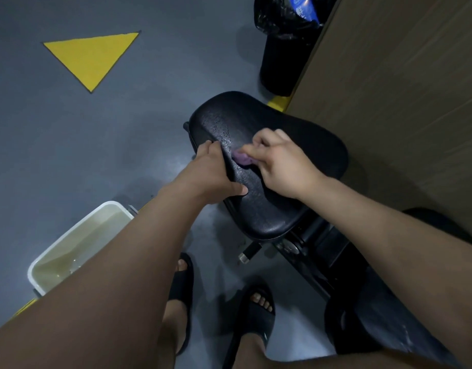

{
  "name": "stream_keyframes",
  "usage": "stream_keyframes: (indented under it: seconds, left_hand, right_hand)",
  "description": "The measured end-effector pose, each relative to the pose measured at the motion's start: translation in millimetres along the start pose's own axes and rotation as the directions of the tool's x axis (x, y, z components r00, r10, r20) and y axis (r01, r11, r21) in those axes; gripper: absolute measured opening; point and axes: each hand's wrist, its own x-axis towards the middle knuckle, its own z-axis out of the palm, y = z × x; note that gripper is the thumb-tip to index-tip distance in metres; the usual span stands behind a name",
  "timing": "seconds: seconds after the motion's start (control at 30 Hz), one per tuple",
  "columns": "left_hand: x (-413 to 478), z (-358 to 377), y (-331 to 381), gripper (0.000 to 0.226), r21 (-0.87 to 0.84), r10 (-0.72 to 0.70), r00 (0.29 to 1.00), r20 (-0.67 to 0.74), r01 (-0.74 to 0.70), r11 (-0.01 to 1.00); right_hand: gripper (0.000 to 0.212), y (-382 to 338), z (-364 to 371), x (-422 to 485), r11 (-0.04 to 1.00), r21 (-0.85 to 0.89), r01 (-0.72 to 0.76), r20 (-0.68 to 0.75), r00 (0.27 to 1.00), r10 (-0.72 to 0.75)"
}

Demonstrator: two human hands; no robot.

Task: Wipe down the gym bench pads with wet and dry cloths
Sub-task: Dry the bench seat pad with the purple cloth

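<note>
A black padded bench seat (290, 145) fills the middle of the view, its surface glistening wet near the left side. My left hand (210, 171) grips the seat's left edge, thumb on top and fingers curled under. On the pad, my right hand (280, 161) holds a bunched purple cloth (242, 157), of which only a small part shows beyond the fingers. Another black pad (384, 315) lies at the lower right, with wet streaks on it.
A white tub (77, 233) of murky water stands on the grey floor at the lower left, partly behind my left forearm. A black bin (285, 62) with a bag stands behind the seat, beside a wooden panel (402, 89). My feet in black sandals (256, 310) are below.
</note>
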Motion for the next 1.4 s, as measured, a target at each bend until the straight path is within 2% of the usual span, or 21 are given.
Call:
stream_keyframes:
  seconds: [0.1,0.3,0.4,0.53,0.6,0.77,1.03,1.17,1.3,1.4]
  left_hand:
    - [0,1,0,0.129,-0.01,-0.005,1.0,0.004,0.005,1.0]
    - [3,4,-3,0.128,-0.01,0.022,1.0,-0.004,-0.022,1.0]
    - [5,5,-3,0.128,-0.001,0.03,0.999,-0.012,-0.03,1.0]
    - [5,4,-1,0.125,0.014,0.038,0.999,-0.012,-0.038,0.999]
    - [4,2,0,0.124,0.017,0.042,0.999,-0.014,-0.042,0.999]
    - [0,0,-2,0.124,0.013,0.05,0.999,-0.013,-0.05,0.999]
    - [-7,1,0,0.12,-0.012,0.024,1.0,-0.018,-0.024,1.0]
    - [-5,2,-1,0.119,-0.017,0.017,1.0,-0.015,-0.017,1.0]
    - [-3,2,-2,0.116,-0.015,0.031,0.999,-0.019,-0.032,0.999]
    - [-2,1,-2,0.113,0.001,0.044,0.999,-0.022,-0.044,0.999]
  right_hand:
    - [0.034,6,2,11,1.0,0.001,-0.021,0.017,1.0,0.021]
    - [0.03,26,18,90,0.978,0.004,-0.208,-0.027,0.978,0.208]
    - [0.04,34,27,124,0.963,0.03,-0.268,-0.043,0.962,0.269]
    - [0.038,46,36,158,0.942,0.082,-0.325,0.005,0.945,0.326]
    - [0.037,48,36,166,0.935,0.054,-0.352,0.044,0.936,0.35]
    - [0.028,29,26,136,0.973,0.018,-0.229,-0.001,0.973,0.229]
    - [0.029,5,9,51,0.999,0.007,-0.044,0.051,0.998,0.043]
    - [0.031,8,13,54,0.999,0.014,-0.05,0.036,0.998,0.049]
    - [0.04,12,27,95,0.993,-0.011,-0.118,-0.003,0.993,0.118]
    - [0.032,14,36,130,0.982,-0.008,-0.191,-0.002,0.982,0.191]
